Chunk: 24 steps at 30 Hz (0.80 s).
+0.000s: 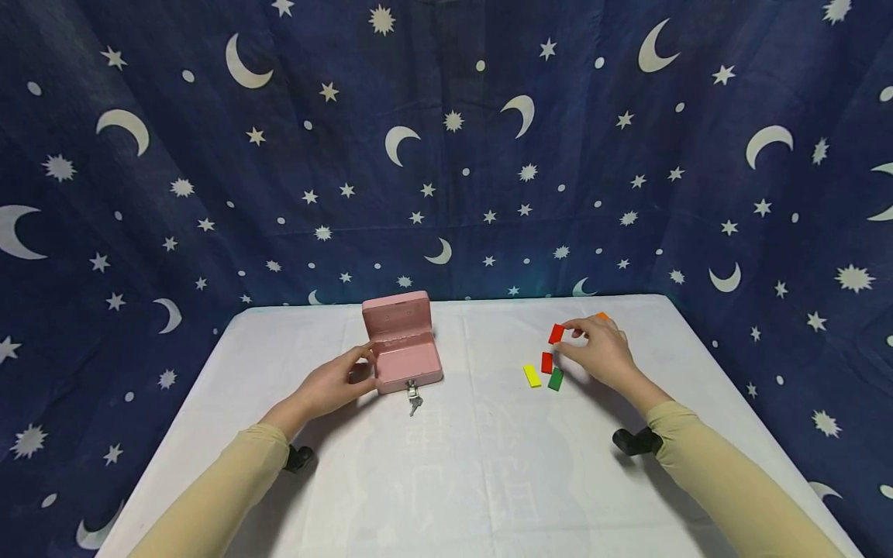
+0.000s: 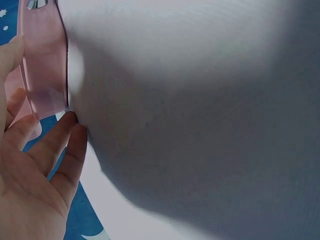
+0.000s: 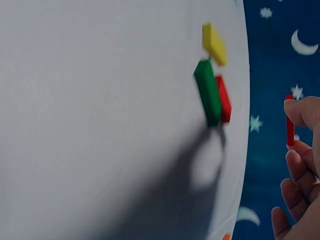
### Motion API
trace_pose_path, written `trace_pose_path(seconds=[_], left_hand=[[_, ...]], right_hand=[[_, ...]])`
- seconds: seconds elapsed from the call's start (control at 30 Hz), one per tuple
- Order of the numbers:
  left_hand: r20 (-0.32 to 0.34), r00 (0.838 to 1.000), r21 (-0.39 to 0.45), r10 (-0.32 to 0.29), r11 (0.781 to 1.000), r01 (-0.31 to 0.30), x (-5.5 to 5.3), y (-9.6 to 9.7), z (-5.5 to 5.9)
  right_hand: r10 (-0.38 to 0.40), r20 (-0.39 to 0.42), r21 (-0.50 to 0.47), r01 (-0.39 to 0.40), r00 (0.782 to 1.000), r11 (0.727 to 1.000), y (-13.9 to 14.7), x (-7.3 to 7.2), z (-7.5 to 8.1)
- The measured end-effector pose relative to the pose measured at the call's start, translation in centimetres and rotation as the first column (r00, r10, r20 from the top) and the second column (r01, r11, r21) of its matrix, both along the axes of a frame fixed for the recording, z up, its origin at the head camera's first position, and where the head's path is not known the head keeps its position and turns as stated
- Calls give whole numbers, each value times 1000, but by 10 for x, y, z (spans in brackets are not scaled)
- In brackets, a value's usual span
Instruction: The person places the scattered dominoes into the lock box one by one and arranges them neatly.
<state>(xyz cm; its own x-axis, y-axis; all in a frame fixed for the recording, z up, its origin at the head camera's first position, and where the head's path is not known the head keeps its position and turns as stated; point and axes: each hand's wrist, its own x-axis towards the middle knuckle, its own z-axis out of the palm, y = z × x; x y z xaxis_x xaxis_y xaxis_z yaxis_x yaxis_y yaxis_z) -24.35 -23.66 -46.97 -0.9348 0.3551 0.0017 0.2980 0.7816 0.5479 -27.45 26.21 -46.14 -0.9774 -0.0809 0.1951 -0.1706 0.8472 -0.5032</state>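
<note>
Held red block point(image 1: 556, 334): thin, hard-edged rectangle, raised above the white cloth-covered worktop point(image 1: 488, 465), pinched between right hand point(image 1: 601, 353) thumb and fingertip, palm at its four o'clock. Colour plain, bright. At its six o'clock: second red block point(image 1: 547, 363), then green block point(image 1: 555, 379); seven, yellow block point(image 1: 532, 376). Well off at nine, I see a smooth pink box point(image 1: 427, 377), lid raised; left hand point(image 1: 335, 384) touches its nine o'clock side, fingers loosely curved.

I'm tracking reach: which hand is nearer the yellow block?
Right. The right hand is right of, slightly beyond, the yellow block; the left hand is well left, at the pink box.
</note>
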Motion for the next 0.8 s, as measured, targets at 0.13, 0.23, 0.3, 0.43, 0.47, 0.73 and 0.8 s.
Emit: trace_pose_path(seconds=[0.13, 0.23, 0.3, 0.43, 0.47, 0.73, 0.8], left_hand=[[2, 1000, 5, 2, 1000, -2, 1, 0, 0], [3, 1000, 6, 6, 1000, -6, 1, 0, 0], [4, 1000, 5, 13, 1000, -13, 0, 1, 0], [9, 1000, -4, 23, 1000, -23, 0, 1, 0], [6, 1000, -8, 22, 1000, -22, 0, 1, 0], [-6, 1000, -18, 23, 1000, -24, 0, 1, -1], [-3, 1000, -12, 21, 1000, -21, 0, 1, -1]], right_hand=[[44, -1, -18, -44, 999, 999, -18, -2, 3], [76, -4, -34, -76, 997, 997, -32, -3, 6], [92, -10, -43, -92, 996, 995, -40, -4, 6], [128, -27, -59, -130, 991, 990, -56, -5, 8], [139, -34, -62, -141, 990, 988, -60, -6, 8], [209, -65, -61, -212, 976, 975, -94, -11, 11], [223, -75, -59, -228, 972, 972, -104, -12, 12]])
